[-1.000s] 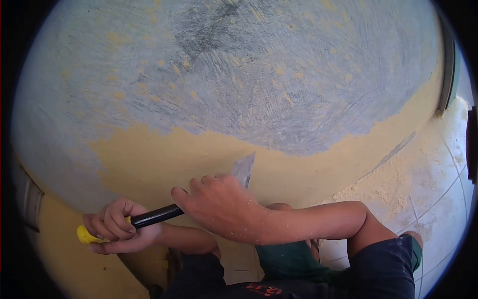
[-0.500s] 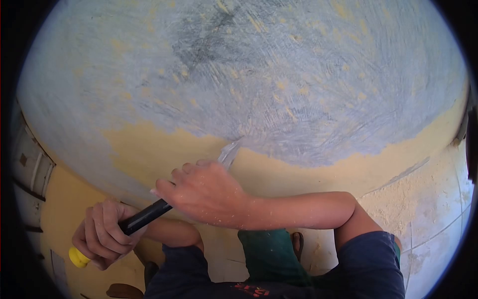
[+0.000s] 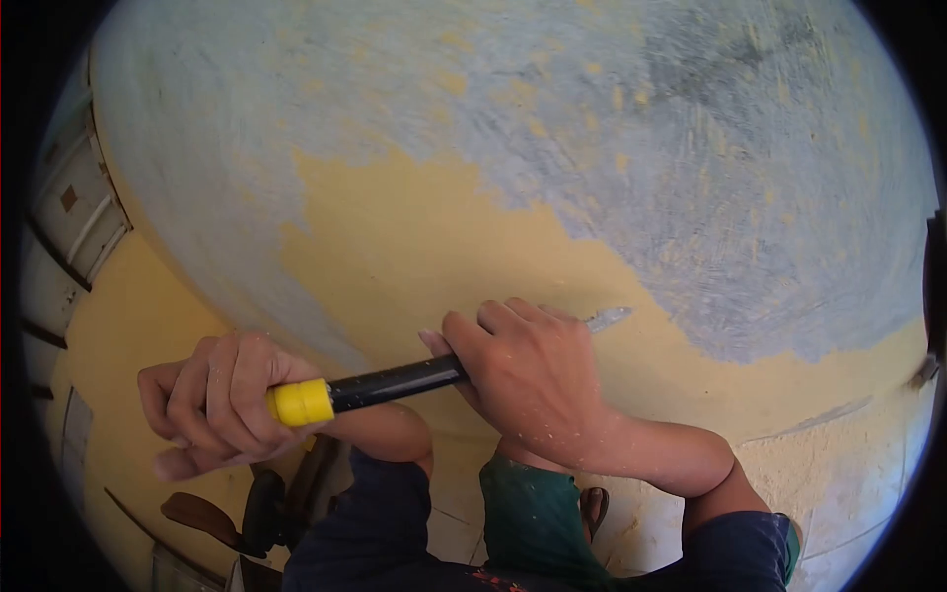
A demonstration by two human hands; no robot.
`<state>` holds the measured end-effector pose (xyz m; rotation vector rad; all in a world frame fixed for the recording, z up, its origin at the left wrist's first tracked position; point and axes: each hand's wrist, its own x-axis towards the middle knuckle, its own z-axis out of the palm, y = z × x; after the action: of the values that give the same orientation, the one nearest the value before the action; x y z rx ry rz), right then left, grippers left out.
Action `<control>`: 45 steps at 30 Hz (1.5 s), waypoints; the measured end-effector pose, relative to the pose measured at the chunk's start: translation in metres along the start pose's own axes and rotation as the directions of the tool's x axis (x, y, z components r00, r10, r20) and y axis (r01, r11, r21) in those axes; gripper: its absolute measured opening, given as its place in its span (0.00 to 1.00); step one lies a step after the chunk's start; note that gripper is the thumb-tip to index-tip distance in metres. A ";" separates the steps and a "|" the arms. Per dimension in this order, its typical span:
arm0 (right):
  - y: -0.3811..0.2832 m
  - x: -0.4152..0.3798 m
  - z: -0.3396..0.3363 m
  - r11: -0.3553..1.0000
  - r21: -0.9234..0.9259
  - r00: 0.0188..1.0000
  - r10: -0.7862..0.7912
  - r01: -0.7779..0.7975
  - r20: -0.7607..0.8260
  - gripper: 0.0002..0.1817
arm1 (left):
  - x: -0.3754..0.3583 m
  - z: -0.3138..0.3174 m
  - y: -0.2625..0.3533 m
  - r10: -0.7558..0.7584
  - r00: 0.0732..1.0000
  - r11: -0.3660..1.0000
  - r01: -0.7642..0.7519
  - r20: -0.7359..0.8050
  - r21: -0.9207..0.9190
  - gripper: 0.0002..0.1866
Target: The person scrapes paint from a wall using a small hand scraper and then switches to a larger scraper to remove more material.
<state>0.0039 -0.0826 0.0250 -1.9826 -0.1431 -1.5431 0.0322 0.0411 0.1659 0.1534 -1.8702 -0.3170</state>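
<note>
A scraper with a long black handle (image 3: 395,383) and a yellow end cap (image 3: 302,403) lies slanted across the view, in front of the wall. My left hand (image 3: 222,400) is curled around the yellow end, with part of the cap showing past the fingers. Closer to the head, my right hand (image 3: 538,370) wraps the handle. Beyond its knuckles the pale metal blade (image 3: 609,319) sticks out, overlapping the bare yellow part of the wall (image 3: 424,232). Pale flecks dot the right hand and wrist.
Grey-blue coating (image 3: 730,217) with streaks and yellow patches covers much of the wall. Pale debris lies on the tiled floor (image 3: 829,493) at right. A dark fan-like object (image 3: 261,513) stands at lower left, below panelled furniture (image 3: 79,207). A sandalled foot (image 3: 595,508) shows below.
My left hand has shifted up and now grips the yellow end instead of the black handle. My right hand and the blade have moved right. The view has turned left.
</note>
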 end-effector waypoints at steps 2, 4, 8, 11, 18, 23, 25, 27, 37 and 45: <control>-0.005 -0.003 0.003 0.999 -0.020 0.998 0.047 -0.047 0.034 0.15 | 0.003 0.003 -0.005 0.071 0.995 0.989 -0.062 0.071 -0.131 0.11; -0.005 -0.011 0.006 0.999 -0.014 0.999 -0.031 0.031 -0.011 0.15 | -0.002 0.010 -0.003 0.172 0.983 0.975 -0.162 0.063 -0.150 0.10; -0.002 -0.002 0.016 0.994 -0.092 0.993 -0.069 0.060 -0.097 0.17 | -0.043 0.000 0.010 0.361 0.927 0.902 -0.374 0.102 0.213 0.12; 0.000 0.009 0.019 0.977 -0.163 0.988 -0.146 0.137 -0.048 0.20 | -0.055 0.000 0.011 0.519 0.855 0.809 -0.486 -0.014 0.332 0.12; 0.010 0.023 0.027 0.970 -0.168 0.979 -0.189 0.174 -0.079 0.25 | -0.048 -0.018 0.023 0.426 0.904 0.760 -0.376 0.029 0.530 0.13; 0.015 0.019 0.020 0.968 -0.180 0.981 -0.187 0.175 -0.051 0.26 | -0.044 -0.006 0.009 0.487 0.866 0.630 -0.439 0.114 0.641 0.15; 0.014 0.018 0.022 0.970 -0.142 0.972 -0.213 0.198 -0.097 0.26 | -0.044 0.009 0.001 0.514 0.857 0.685 -0.432 0.031 0.586 0.15; 0.009 0.020 0.024 0.968 -0.118 0.966 -0.234 0.222 -0.106 0.25 | -0.042 0.017 0.001 0.533 0.845 0.736 -0.435 -0.047 0.518 0.16; 0.008 0.016 0.029 0.967 -0.088 0.969 -0.244 0.240 -0.047 0.24 | -0.055 -0.002 0.035 0.462 0.887 0.742 -0.378 -0.013 0.554 0.11; 0.008 0.015 0.016 0.978 -0.146 0.989 -0.143 0.148 0.046 0.20 | -0.044 -0.023 0.015 0.386 0.905 0.877 -0.300 -0.180 0.375 0.08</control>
<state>0.0257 -0.0849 0.0338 -2.1587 -0.1961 -1.6537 0.0692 0.0639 0.1365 0.0834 -1.6465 0.2687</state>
